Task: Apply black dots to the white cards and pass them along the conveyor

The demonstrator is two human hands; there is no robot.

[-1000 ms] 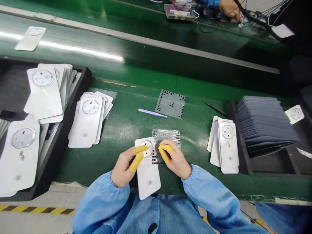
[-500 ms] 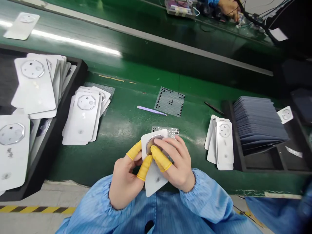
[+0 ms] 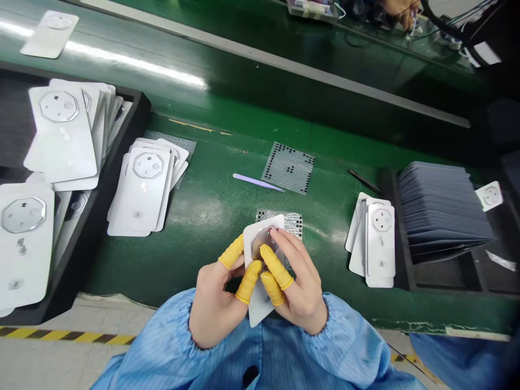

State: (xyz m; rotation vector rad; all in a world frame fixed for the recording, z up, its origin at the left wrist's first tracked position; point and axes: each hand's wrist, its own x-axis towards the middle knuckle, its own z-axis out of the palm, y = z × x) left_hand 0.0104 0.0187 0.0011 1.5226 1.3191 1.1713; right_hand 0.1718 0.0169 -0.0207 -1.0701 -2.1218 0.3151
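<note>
The left hand [image 3: 219, 306] grips a white panel [image 3: 260, 306] by its left side, thumb in front and the other fingers reaching behind. The right hand [image 3: 299, 295] is on the same panel from the other side, its fingers against the octagonal recess [image 3: 260, 234]; whether those fingers pinch anything small cannot be told. Both thumbs and forefingers wear yellow covers. The panel is tilted, near the front edge of the green bench [image 3: 211, 211], partly hiding a dotted sheet [image 3: 293, 222].

At the left, a black tray [image 3: 97, 206] holds more white panels in overlapping piles: one fanned pile [image 3: 67, 130] towards the back, another [image 3: 26, 249] nearer the person, with panel edges and dark round parts showing between them. Just outside its wall, a stack of panels [image 3: 140, 195] overlaps a clear textured sheet [image 3: 184, 145].

At the right, a second black tray [image 3: 402, 254] holds a dense row of dark grey sheets [image 3: 444, 208] leaning together. A divider separates its near compartments, and a clear strip [image 3: 501, 261] lies in the right one. A small stack of narrower white panels [image 3: 381, 244] rests beside its left wall. Purple tweezers [image 3: 259, 182] lie just beside another dotted sheet [image 3: 289, 168] on the bench
</note>
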